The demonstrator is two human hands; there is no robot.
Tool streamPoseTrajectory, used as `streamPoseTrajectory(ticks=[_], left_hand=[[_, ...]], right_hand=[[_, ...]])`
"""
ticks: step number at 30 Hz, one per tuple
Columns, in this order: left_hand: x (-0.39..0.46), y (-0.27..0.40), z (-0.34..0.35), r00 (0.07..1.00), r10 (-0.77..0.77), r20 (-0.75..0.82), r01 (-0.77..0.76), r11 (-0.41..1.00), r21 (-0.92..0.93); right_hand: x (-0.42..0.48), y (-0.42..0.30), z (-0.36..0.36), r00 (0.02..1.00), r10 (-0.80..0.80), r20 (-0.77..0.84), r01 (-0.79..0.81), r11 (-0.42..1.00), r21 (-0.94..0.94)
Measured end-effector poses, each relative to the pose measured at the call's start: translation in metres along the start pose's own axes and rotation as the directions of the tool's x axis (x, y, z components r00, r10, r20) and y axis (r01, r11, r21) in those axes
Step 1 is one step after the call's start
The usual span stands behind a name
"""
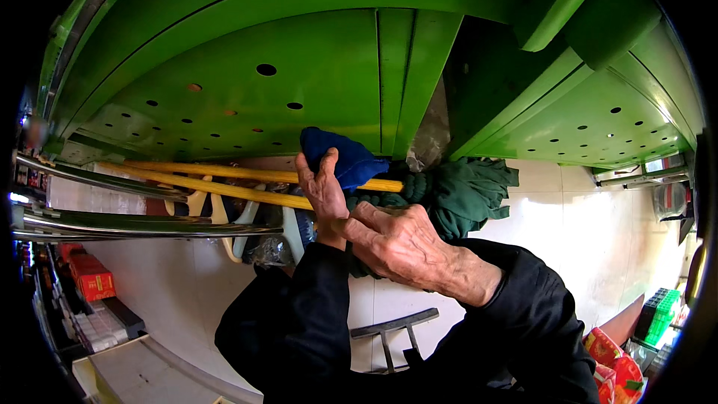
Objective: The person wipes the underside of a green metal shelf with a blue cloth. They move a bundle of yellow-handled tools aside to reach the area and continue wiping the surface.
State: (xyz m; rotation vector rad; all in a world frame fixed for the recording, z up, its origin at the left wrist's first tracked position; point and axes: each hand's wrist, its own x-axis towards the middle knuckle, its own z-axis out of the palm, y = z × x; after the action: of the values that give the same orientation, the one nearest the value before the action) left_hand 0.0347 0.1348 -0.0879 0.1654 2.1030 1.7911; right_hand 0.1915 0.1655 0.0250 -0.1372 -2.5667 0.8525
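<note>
A dark blue cloth (pixel 343 158) stands up behind my left hand (pixel 325 193), touching it. The thumb and one finger of that hand point upward; its other fingers are hidden, so its hold on the cloth is unclear. My right hand (pixel 398 244) is bent across, its fingers at my left wrist. Whether anything is pinched there cannot be seen. Behind both hands lie yellow wooden poles (pixel 247 195), running to the left. A bundle of dark green fabric (pixel 468 193), partly twisted like rope, lies right of my hands and reaches beneath them.
Ahead stands a green metal rack (pixel 235 67) with perforated panels. Chrome rails (pixel 151 224) jut in from the left, near curved pale plastic pieces (pixel 291 233). A dark metal frame (pixel 395 322) lies on the tiled floor (pixel 168 275). Red boxes (pixel 92 278) sit at left, a green crate (pixel 662 317) at right.
</note>
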Motion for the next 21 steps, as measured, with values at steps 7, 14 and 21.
streamPoseTrajectory(ticks=[7,14,21], left_hand=[[0.017,-0.018,0.004,0.973,-0.218,0.075,0.231,0.926,-0.300],[0.023,0.029,0.012,0.992,-0.102,0.071,0.122,0.922,-0.368],[0.012,0.138,-0.001,0.918,0.378,-0.119,-0.384,0.770,-0.509]], right_hand=[[0.000,0.000,0.004,1.000,-0.011,0.023,0.012,0.999,-0.031],[-0.001,0.002,0.006,1.000,-0.004,0.027,0.005,0.999,-0.045],[-0.001,-0.006,0.004,0.999,-0.038,0.000,0.038,0.999,-0.023]])
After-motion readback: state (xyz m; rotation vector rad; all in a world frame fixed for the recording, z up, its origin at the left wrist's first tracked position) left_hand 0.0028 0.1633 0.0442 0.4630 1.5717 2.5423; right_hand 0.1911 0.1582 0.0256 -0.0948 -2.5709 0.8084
